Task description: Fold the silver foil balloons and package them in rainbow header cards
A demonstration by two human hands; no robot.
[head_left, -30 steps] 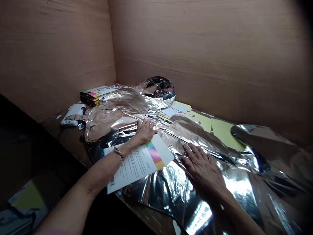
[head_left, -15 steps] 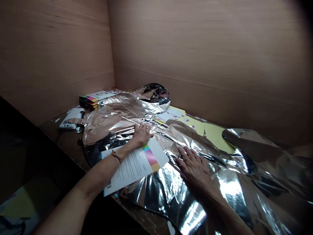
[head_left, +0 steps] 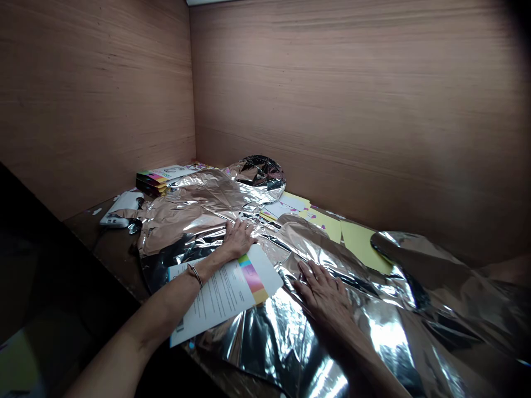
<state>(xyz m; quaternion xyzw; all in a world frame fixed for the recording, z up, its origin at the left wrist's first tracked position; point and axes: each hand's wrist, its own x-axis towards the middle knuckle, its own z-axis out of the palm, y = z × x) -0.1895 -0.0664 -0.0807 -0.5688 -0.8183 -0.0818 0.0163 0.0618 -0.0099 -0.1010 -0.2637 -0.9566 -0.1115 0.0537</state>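
A large silvery foil balloon [head_left: 199,196], creased and mostly flat, spreads across the table. My left hand [head_left: 239,239] lies palm down on its middle part, fingers stretched over the foil. Beneath my left wrist, a white printed card [head_left: 219,298] with a rainbow strip rests on the foil, partly covered by my forearm. To the right, my right hand [head_left: 321,287] presses flat on the foil with its fingers spread. Neither hand grips anything.
Wooden panels [head_left: 332,110] rise behind and at the left. A white device [head_left: 122,210] sits beside the foil's left end, near a stack of colourful printed packages [head_left: 160,178]. Yellow sheets [head_left: 363,246] and small paper scraps lie along the back. The table edge drops off at the lower left.
The view has tilted up slightly, so everything sits lower in the picture. Both hands stay flat on the foil in nearly the same places.
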